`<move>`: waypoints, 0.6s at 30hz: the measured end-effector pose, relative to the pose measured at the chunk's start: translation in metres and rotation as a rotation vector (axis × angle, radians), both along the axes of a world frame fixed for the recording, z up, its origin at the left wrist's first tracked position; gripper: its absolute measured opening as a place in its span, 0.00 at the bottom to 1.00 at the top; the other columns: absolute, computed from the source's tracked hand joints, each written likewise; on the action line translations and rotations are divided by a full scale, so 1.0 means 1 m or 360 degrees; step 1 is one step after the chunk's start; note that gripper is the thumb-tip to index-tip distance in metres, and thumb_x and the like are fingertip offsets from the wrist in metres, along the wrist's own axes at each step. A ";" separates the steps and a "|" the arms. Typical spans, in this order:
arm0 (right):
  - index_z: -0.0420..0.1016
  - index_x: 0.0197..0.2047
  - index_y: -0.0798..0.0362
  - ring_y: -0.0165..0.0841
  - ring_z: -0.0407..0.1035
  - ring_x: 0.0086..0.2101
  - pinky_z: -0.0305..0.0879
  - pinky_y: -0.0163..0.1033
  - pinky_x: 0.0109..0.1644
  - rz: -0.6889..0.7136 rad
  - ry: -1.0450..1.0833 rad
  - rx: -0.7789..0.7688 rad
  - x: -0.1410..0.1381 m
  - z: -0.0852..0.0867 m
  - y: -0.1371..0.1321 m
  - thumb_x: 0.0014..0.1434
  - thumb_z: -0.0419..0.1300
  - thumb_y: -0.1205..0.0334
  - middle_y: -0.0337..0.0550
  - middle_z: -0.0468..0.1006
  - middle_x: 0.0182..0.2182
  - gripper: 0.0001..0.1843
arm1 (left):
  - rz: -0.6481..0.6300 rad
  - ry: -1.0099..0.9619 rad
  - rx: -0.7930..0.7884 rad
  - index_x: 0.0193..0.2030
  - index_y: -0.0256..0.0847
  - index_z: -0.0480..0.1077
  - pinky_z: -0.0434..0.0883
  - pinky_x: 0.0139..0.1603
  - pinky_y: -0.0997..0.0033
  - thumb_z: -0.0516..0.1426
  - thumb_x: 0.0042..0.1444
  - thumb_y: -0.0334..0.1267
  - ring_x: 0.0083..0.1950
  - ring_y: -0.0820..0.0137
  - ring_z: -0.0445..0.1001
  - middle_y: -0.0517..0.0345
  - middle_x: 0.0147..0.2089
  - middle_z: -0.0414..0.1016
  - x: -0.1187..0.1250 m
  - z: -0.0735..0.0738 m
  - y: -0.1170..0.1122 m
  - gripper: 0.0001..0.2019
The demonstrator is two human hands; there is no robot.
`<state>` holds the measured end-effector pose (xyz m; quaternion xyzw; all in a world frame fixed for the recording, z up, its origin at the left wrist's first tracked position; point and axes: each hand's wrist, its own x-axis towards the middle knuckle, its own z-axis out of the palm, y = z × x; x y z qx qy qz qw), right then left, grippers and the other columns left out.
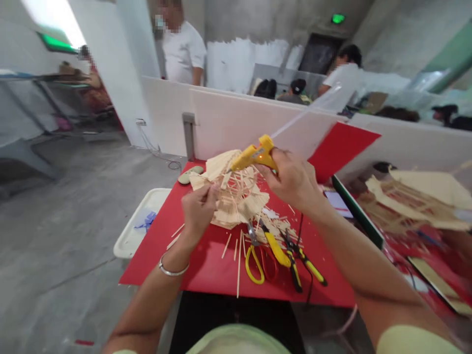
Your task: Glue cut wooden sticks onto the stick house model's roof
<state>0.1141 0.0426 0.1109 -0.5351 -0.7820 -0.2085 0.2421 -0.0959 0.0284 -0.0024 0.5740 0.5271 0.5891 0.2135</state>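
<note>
My right hand (295,179) grips a yellow hot glue gun (254,155), a clear glue stick jutting from its back and a small orange light lit on its side. The nozzle points down left, just above the fingertips of my left hand (201,209). Those fingers are pinched together on a small pale wooden stick (224,182), partly hidden by them. Right behind and beside it stands a model built of thin wooden sticks (241,209), with fan-like slatted panels and an open lattice in the middle.
On the red tabletop (206,270) lie scissors (254,263), a yellow cutter (276,246), black-and-yellow pliers (293,265) and loose sticks (238,265). A white tray (127,236) stands at left. Another stick model (420,196) is at right. A white partition (228,115) rises behind; people are beyond it.
</note>
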 end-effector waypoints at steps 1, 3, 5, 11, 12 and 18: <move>0.68 0.50 0.54 0.34 0.66 0.35 0.50 0.38 0.34 0.0040 0.0084 -0.0083 0.005 -0.004 -0.004 0.67 0.50 0.50 0.48 0.77 0.41 0.18 | 0.0076 0.0025 0.0061 0.28 0.39 0.75 0.65 0.23 0.80 0.55 0.62 0.46 0.20 0.77 0.68 0.62 0.20 0.71 0.001 0.000 -0.005 0.16; 0.68 0.47 0.54 0.34 0.65 0.34 0.53 0.39 0.36 0.0093 0.0267 -0.0194 0.016 -0.016 -0.013 0.68 0.48 0.50 0.47 0.76 0.38 0.17 | 0.0165 0.0014 0.0163 0.33 0.39 0.77 0.67 0.25 0.79 0.55 0.62 0.44 0.21 0.77 0.68 0.61 0.22 0.73 0.006 -0.002 -0.016 0.14; 0.68 0.45 0.53 0.34 0.65 0.34 0.55 0.39 0.37 0.0083 0.0453 -0.0226 0.029 -0.033 -0.028 0.69 0.47 0.49 0.45 0.75 0.36 0.17 | 0.0154 -0.0038 0.0209 0.36 0.38 0.78 0.67 0.26 0.78 0.56 0.62 0.44 0.22 0.76 0.68 0.61 0.23 0.73 0.015 -0.007 -0.028 0.13; 0.66 0.42 0.52 0.35 0.64 0.37 0.59 0.39 0.41 -0.0187 0.0988 -0.0201 0.062 -0.116 -0.092 0.68 0.47 0.52 0.45 0.71 0.37 0.13 | -0.0203 -0.0179 0.0002 0.44 0.39 0.79 0.65 0.23 0.77 0.56 0.62 0.46 0.18 0.76 0.64 0.65 0.17 0.66 0.062 -0.038 -0.065 0.15; 0.66 0.42 0.52 0.35 0.64 0.37 0.59 0.40 0.42 -0.0240 0.1072 -0.0200 0.067 -0.131 -0.100 0.68 0.48 0.52 0.45 0.71 0.37 0.13 | -0.0283 -0.0218 -0.0038 0.46 0.40 0.78 0.65 0.22 0.77 0.56 0.62 0.46 0.17 0.77 0.64 0.66 0.17 0.65 0.073 -0.044 -0.069 0.15; 0.68 0.39 0.52 0.36 0.64 0.37 0.61 0.42 0.45 -0.0534 0.1619 -0.0221 0.100 -0.203 -0.117 0.61 0.54 0.48 0.43 0.69 0.36 0.15 | -0.0763 -0.0636 -0.0301 0.55 0.36 0.74 0.67 0.20 0.76 0.54 0.57 0.33 0.15 0.75 0.67 0.66 0.16 0.69 0.133 -0.084 -0.078 0.20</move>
